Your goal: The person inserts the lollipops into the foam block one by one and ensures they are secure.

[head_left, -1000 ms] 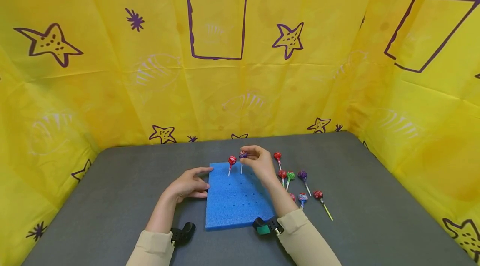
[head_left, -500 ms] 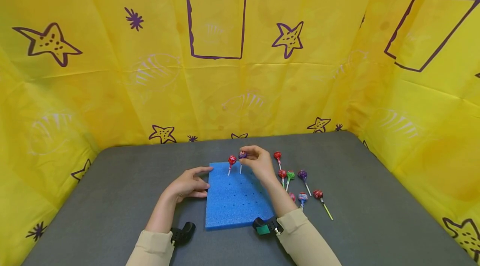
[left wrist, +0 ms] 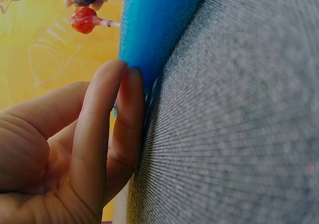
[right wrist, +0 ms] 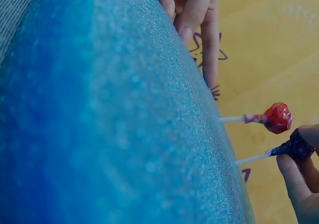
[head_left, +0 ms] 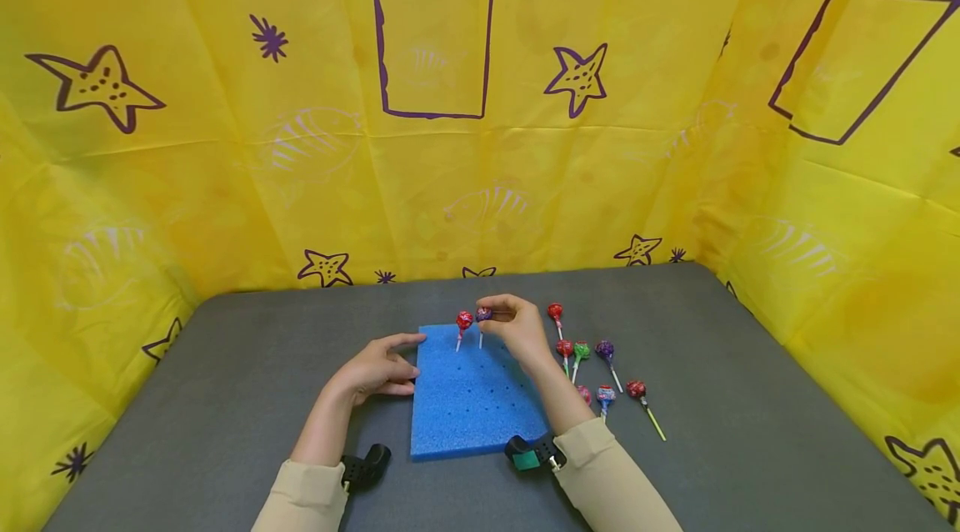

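Note:
In the head view a blue foam board (head_left: 446, 394) dotted with small holes lies on the table. My right hand (head_left: 521, 336) pinches a purple-wrapped lollipop (head_left: 483, 314) by its head over the board's far edge. The white stick of that lollipop points down, its lower end at the foam in the right wrist view. Beside it a red lollipop (right wrist: 278, 118) stands in the board on its own white stick. My left hand (head_left: 375, 369) rests its spread fingers against the board's left side, and its fingertips (left wrist: 132, 72) touch the foam edge in the left wrist view.
Right of the board lie several loose lollipops, among them a green one (head_left: 581, 350), a purple one (head_left: 605, 349), a blue one (head_left: 606, 395) and a dark red one (head_left: 637, 388) with a yellow stick. Yellow printed cloth (head_left: 435, 198) hangs around the grey table (head_left: 247, 382).
My right hand and the purple lollipop have shifted slightly left, closer to the standing red lollipop. The left hand and the board have not moved.

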A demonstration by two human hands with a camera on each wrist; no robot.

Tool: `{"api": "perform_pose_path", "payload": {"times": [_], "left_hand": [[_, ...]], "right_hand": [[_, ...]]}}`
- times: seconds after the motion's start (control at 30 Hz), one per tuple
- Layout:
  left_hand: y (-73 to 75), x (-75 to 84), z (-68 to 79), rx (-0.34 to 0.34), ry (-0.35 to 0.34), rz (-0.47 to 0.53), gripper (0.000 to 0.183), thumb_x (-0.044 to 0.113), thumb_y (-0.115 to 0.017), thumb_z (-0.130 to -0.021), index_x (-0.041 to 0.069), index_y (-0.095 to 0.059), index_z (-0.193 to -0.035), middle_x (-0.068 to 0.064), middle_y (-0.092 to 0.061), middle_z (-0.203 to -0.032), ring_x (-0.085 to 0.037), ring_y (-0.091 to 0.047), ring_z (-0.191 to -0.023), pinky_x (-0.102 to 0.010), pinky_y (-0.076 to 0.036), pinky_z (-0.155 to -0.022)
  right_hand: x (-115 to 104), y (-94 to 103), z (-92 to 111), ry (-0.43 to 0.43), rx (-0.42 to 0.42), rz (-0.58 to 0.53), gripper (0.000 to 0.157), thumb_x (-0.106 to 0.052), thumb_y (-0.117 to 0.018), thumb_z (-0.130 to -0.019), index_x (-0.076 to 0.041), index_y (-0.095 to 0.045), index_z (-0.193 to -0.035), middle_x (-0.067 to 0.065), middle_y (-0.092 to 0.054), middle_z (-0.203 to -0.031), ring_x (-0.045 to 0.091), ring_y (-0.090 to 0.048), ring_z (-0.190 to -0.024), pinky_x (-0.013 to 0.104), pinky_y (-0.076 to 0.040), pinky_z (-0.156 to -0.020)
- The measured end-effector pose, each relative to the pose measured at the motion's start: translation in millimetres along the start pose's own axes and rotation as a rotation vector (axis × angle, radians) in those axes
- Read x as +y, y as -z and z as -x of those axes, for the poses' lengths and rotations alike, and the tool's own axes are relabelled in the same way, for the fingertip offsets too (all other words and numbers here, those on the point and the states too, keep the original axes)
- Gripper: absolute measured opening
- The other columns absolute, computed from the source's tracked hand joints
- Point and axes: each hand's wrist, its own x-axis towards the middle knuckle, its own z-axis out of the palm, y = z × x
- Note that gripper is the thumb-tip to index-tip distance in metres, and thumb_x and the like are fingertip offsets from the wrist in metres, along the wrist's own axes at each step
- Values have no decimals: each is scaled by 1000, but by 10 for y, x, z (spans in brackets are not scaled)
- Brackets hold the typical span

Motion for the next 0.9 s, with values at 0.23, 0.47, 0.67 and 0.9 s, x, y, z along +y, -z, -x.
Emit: {"api": "perform_pose_path", "payload": {"times": [0.23,0.47,0.67,0.9], "left_hand": [[0,6,3,-5,-1,3,63,2,-65,-90,11,-42,-149,-11,-67,-92,-13,-65,-71,-26,-62,-66],[-7,16,5,8,7,1,63,2,-65,-91,11,-43,-149,-11,-67,-92,-14,-65,-70,-26,-62,-66],[-11,18,8,8,6,1,63,2,-65,-90,11,-43,-149,-11,-67,-92,-13,-66,-70,-26,-62,-66],[-15,22,9,13,10,1,62,2,-65,-91,11,-43,-148,-11,-66,-91,-13,-65,-69,-25,-62,-65]], "right_hand": [[10,5,-6,-11,-6,-1,30,5,-74,-79,-1,-73,-109,20,-71,-111,21,-69,-93,32,-62,-80],[29,-1,-13,-8,-3,26,30,4,-75,-79,-1,-73,-109,20,-72,-110,24,-70,-95,32,-62,-80],[-8,-11,15,-13,-4,30,30,5,-74,-79,-1,-73,-109,21,-72,-110,27,-70,-96,35,-62,-83],[39,-18,5,-20,-8,45,31,4,-75,-79,-2,-73,-110,20,-72,-111,28,-70,-99,36,-62,-84]]}}
